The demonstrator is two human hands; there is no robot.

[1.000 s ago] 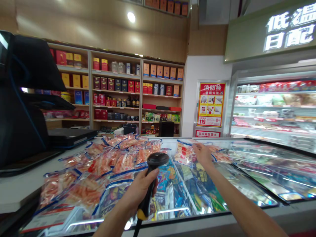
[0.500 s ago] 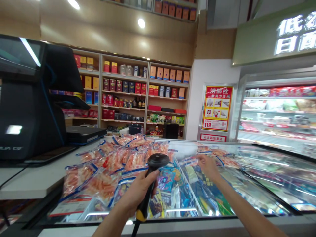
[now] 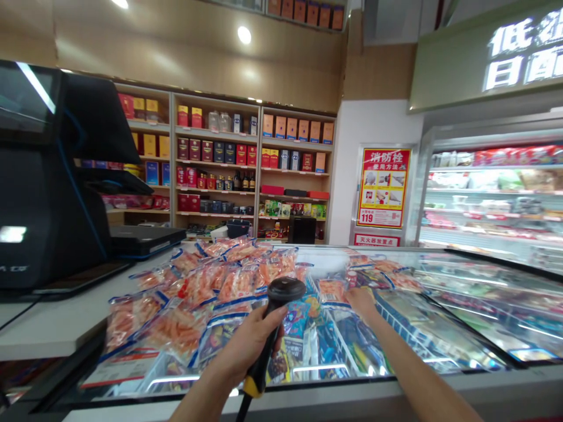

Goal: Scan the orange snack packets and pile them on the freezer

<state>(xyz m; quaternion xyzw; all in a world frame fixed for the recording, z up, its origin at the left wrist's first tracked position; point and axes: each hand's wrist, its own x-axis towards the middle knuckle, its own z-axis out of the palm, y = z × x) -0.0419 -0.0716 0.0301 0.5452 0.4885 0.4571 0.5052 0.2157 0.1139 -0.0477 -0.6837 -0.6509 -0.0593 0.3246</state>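
My left hand (image 3: pixel 253 340) is closed around the black handle of a barcode scanner (image 3: pixel 285 288), which has a yellow base and a cable running down. The scanner's head points away from me, over the freezer. Further off, my right hand (image 3: pixel 363 303) pinches the right edge of a clear packet of orange-pink food (image 3: pixel 332 290), tilted so that a white label faces me. Its fingertips are partly hidden. Left of the scanner lies a heap of similar blue-edged packets (image 3: pixel 197 287) on the freezer's glass.
A glass-topped chest freezer (image 3: pixel 448 316) with wire baskets and colourful bags inside spans the front. More packets (image 3: pixel 398 275) lie on its right side. A dark checkout terminal (image 3: pixel 39 193) stands on a white counter (image 3: pixel 57 331) at left. Shelves of boxed goods (image 3: pixel 215 170) line the back wall.
My right hand has moved slightly down, and the packet has turned from a blurred, flat angle to show its labelled face. My left hand keeps the scanner, nearly in place. The view has shifted slightly.
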